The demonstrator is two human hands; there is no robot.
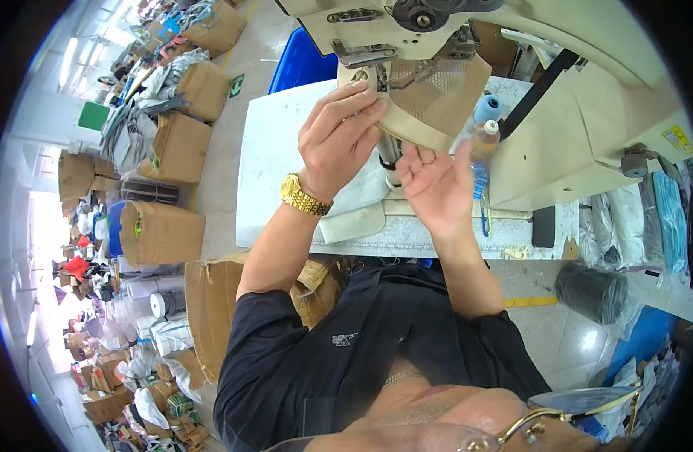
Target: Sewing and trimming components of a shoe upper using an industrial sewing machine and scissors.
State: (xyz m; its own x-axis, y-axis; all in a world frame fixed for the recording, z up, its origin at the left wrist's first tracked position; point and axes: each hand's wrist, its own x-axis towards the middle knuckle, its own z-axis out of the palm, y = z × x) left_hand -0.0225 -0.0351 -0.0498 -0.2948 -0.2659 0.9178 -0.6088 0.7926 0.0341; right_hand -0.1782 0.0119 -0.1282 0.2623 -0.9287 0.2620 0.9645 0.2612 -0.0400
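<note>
While held at the sewing machine (pixel 512 45), tan cap piece (pixel 437 98) only partly fed under the needle head.
Left hand (pixel 339 139), gold watch on wrist, curled over the piece's left edge, fingers pinching it; right hand (pixel 435 184) below the machine head, palm up and half open, fingertips supporting the brim underneath. Stitching apparently unfinished; seam itself hidden.

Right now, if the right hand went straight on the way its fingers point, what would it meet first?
Probably the tan cap piece that the left hand holds at the sewing machine; the right hand is just below it, though depth is unclear.
</note>
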